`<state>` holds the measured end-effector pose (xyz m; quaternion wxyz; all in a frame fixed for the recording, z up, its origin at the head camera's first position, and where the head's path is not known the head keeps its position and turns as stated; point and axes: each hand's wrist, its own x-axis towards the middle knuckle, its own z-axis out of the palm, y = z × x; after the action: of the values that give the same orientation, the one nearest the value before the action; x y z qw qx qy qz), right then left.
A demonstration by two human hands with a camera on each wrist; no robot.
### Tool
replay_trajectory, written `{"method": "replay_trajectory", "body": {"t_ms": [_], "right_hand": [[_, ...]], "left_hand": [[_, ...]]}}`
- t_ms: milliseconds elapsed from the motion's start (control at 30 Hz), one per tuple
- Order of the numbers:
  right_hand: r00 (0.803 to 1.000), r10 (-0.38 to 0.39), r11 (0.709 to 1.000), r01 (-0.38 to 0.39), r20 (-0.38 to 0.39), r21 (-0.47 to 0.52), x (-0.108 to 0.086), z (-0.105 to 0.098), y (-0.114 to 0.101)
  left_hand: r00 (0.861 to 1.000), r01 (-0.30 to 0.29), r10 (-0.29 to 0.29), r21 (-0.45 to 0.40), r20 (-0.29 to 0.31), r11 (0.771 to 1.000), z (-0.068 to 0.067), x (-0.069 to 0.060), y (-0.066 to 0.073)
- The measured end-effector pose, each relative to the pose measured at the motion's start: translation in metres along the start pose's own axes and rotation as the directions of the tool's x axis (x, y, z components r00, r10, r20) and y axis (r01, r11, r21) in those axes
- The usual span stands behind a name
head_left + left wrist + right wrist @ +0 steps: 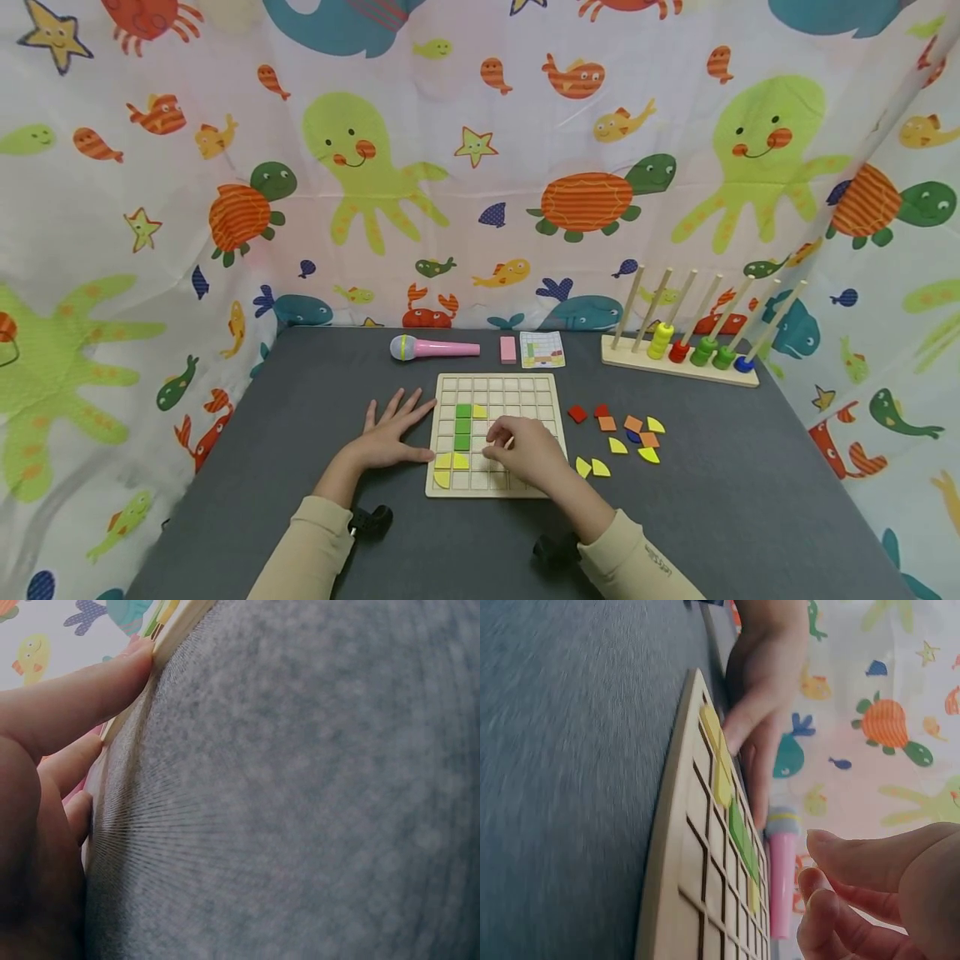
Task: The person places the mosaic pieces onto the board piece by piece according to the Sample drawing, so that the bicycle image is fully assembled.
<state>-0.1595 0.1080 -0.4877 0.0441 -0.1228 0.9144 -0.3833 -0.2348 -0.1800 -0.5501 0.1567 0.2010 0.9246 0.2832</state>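
A pale grid board (517, 398) lies flat on a dark tabletop (300, 433), green pieces (462, 426) lined up near its nine o'clock, one yellow square (479, 411) just beside them, and yellow quarter-rounds (461, 461) set toward eight. The board appears to be wood, likely stiff and light enough to skid, best held by its raised rim. The pieces look thin, hard and light, probably smooth enough to slip; a pinch on opposite edges should suit them, the quarter-rounds by their straight sides. At nine o'clock, the left hand (386, 442) spreads its fingers, thumb touching the rim. The right hand (528, 450) hangs over the board's four o'clock, fingers bent toward the thumb; whether a piece sits between them cannot be told. Loose pieces (648, 455) in red, orange, blue and yellow scatter at three o'clock. Farther out are a toy microphone (442, 348) at eleven, a pink block (508, 350) at twelve, a printed card (542, 350) at one and a peg rack (637, 354) at two.
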Motion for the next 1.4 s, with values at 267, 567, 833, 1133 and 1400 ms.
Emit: {"method": "replay_trajectory", "body": {"t_ms": [267,567,833,1133,1400], "right_hand": [[0.997,0.056,0.998,-0.056,-0.053,0.005,-0.012,-0.025,0.017],[0.983,0.138,0.990,-0.137,-0.124,0.018,-0.026,-0.053,0.037],[0.973,0.185,0.982,-0.187,-0.137,-0.003,-0.036,-0.070,0.055],[0.970,0.207,0.977,-0.212,-0.124,-0.028,-0.047,-0.083,0.078],[0.974,0.221,0.973,-0.224,-0.053,-0.059,-0.055,-0.090,0.102]], "left_hand": [[1.000,0.011,-0.012,0.029,0.011,1.000,-0.001,-0.001,0.001],[1.000,0.010,-0.011,0.037,0.024,0.999,-0.004,-0.003,0.004],[1.000,0.014,-0.014,0.034,0.017,0.999,-0.003,-0.003,0.002],[1.000,0.001,0.000,0.022,-0.012,1.000,0.005,0.002,-0.008],[1.000,0.017,-0.017,0.049,0.004,0.999,0.006,0.006,-0.011]]}}
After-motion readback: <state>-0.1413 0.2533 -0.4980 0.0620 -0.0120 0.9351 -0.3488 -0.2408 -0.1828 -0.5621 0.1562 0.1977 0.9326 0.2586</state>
